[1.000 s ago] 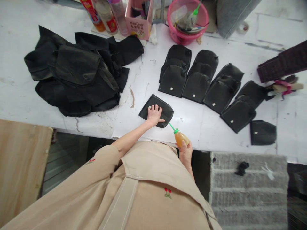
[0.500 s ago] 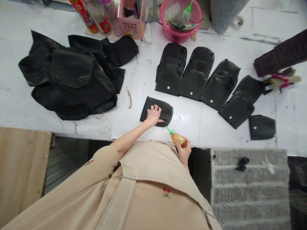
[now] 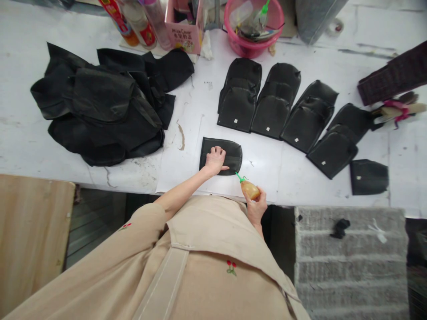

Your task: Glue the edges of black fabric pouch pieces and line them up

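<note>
A black leather-like piece with a rounded right end lies flat on the white tabletop. My left hand presses on its middle, fingers bent and apart, thumb out to the right. Low at the right, my right hand is wrapped round a squeeze glue bottle of amber liquid. The bottle tilts so that its green nozzle meets the piece's lower right edge; whether any glue comes out is too small to tell.
Stacked black pieces fan out to the right, ending in a single piece. At left lies a heap of black material. A pink basket, a pink box and bottles stand at the back.
The black piece has turned slightly under my left hand, so its straight end stands more upright in view. The bottle's nozzle has shifted slightly right and up along the rounded edge.
</note>
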`<state>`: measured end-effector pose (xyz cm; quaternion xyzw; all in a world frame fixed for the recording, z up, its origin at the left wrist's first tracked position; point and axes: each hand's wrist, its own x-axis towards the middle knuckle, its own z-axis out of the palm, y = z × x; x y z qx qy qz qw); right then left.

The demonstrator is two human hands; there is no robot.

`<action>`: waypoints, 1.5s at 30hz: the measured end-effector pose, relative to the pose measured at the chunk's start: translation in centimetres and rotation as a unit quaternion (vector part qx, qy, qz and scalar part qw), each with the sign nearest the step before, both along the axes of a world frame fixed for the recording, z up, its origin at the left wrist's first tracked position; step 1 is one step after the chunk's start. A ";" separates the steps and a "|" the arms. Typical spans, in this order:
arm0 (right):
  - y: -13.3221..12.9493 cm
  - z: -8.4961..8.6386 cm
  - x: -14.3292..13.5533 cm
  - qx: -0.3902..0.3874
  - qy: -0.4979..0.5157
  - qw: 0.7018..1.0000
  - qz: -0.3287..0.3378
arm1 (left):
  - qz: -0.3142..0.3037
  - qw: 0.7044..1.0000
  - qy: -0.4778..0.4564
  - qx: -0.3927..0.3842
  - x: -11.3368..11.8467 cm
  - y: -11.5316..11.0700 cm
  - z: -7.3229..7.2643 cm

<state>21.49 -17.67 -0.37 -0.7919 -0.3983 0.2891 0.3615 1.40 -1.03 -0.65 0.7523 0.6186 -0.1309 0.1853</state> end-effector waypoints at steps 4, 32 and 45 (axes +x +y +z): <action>-0.1 0.7 -0.1 0.018 -0.052 0.998 0.037 | 0.003 1.000 -0.002 0.006 0.1 -0.2 -0.1; -0.1 0.8 -1.1 -0.006 -0.025 0.997 0.068 | 0.004 1.000 -0.027 0.009 0.1 0.3 -0.6; 0.5 0.8 -3.9 0.007 -0.006 0.994 0.108 | -0.010 0.999 -0.045 0.012 -0.4 0.7 -0.5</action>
